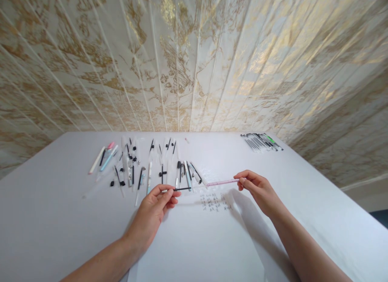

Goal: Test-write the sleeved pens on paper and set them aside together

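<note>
Left hand [162, 198] pinching thin black stick [184, 189] between closed fingers, right hand [255, 187] pinching slim pink plasticky tube [221, 182] by right end, both hovering over white tabletop [51, 217]. Probably feeling light, stiff, kinda slick; mid-shaft likely balancing better.

Two hands [156, 202] [257, 190], one pink tube [221, 182], perhaps dozens of pen parts [149, 176]
</note>
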